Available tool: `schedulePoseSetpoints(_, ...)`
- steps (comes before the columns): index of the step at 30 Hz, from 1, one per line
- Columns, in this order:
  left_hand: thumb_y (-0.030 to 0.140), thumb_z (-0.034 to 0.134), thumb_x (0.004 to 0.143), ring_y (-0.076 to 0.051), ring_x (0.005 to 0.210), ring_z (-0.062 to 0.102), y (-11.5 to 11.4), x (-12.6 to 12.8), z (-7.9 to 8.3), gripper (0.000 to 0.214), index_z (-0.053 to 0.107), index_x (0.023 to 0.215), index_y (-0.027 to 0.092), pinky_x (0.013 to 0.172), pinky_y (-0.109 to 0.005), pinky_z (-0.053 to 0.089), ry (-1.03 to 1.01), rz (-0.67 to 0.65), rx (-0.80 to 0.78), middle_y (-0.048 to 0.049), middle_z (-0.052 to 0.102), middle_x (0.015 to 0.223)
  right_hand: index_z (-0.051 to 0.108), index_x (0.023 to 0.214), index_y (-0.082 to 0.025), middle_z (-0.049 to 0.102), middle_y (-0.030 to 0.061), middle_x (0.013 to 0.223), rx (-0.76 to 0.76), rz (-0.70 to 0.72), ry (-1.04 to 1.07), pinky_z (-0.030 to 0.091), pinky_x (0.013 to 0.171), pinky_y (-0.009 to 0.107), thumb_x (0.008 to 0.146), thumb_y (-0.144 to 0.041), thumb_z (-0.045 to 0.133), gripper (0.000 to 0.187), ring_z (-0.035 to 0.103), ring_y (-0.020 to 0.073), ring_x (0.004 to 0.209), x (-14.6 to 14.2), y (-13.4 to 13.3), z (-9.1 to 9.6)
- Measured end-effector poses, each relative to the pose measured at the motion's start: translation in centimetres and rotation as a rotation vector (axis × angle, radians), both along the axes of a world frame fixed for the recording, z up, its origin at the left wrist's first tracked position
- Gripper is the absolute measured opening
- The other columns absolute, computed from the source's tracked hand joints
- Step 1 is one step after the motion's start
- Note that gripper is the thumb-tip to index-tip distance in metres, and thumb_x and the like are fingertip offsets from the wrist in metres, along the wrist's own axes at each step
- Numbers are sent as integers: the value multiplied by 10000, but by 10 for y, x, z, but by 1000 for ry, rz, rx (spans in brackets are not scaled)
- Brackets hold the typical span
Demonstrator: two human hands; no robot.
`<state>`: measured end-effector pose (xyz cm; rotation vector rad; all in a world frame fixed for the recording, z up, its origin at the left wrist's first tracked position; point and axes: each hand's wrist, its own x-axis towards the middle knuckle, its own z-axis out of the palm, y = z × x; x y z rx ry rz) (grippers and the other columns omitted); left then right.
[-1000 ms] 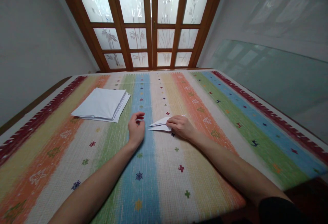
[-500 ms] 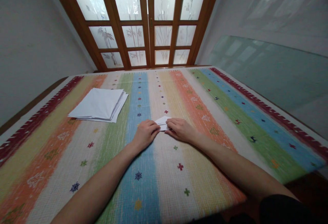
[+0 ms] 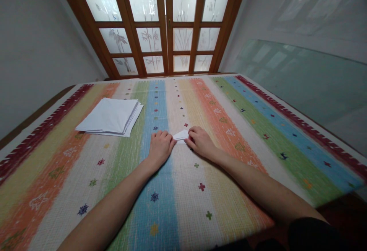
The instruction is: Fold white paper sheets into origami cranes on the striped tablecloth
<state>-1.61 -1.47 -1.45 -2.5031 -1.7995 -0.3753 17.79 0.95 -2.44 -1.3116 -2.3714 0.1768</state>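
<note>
A small folded white paper (image 3: 181, 134) lies on the striped tablecloth (image 3: 183, 189) near the table's middle. My left hand (image 3: 160, 146) rests on its left end with fingers curled and pressed onto it. My right hand (image 3: 198, 142) presses on its right end, fingers closed over the fold. Only a narrow white wedge of the paper shows between the two hands; the rest is hidden under them.
A stack of white paper sheets (image 3: 111, 116) lies to the far left on the cloth. Wooden doors with frosted glass panes (image 3: 163, 25) stand behind the table. A glass panel (image 3: 301, 82) leans along the right wall.
My left hand moved right from beside the paper onto its left end. Both hands have closed in over the paper, which now shows less.
</note>
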Motion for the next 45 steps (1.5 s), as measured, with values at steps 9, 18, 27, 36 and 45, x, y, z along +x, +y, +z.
schedulePoseSetpoints(9, 344, 493, 936, -312, 992, 526, -2, -12, 7, 279, 668, 927, 126, 842, -443, 356, 255, 16, 61, -145, 631, 963, 608, 833, -173, 622, 93, 1026, 40, -129, -49, 339, 848, 381, 858, -365, 625, 194, 523, 248, 962, 2, -2, -2)
schedulePoseSetpoints(18, 133, 391, 900, -306, 1012, 577, -16, -4, 19, 262, 640, 975, 101, 871, -446, 398, 267, -63, 101, -175, 645, 1033, 577, 1065, -189, 579, 129, 1224, 39, -193, -25, 308, 908, 431, 887, -373, 580, 256, 491, 294, 1124, 1, -6, -6)
schedulePoseSetpoints(27, 669, 292, 901, -299, 1443, 251, -25, 13, -16, 838, 241, 1485, 69, 1148, -444, 211, 171, -376, -122, -205, 293, 1541, 542, 1229, -209, 506, 166, 1360, -10, -222, -84, 316, 958, 529, 912, -415, 519, 379, 441, 334, 1232, 3, -6, -5)
schedulePoseSetpoints(36, 691, 307, 887, -296, 1459, 197, -25, 13, -7, 849, 280, 1482, 86, 1165, -444, 199, 163, -357, -203, -195, 232, 1562, 509, 1320, -234, 398, 148, 1487, -174, -152, -99, 231, 1052, 632, 845, -380, 616, 508, 287, 372, 1393, 25, 2, 3)
schedulePoseSetpoints(45, 688, 281, 894, -294, 1458, 208, -25, 12, -12, 837, 304, 1470, 80, 1161, -453, 196, 133, -344, -165, -191, 269, 1554, 641, 1193, -209, 604, 141, 1257, -118, -96, -193, 272, 1026, 575, 909, -395, 525, 359, 478, 332, 1215, 11, 26, 26)
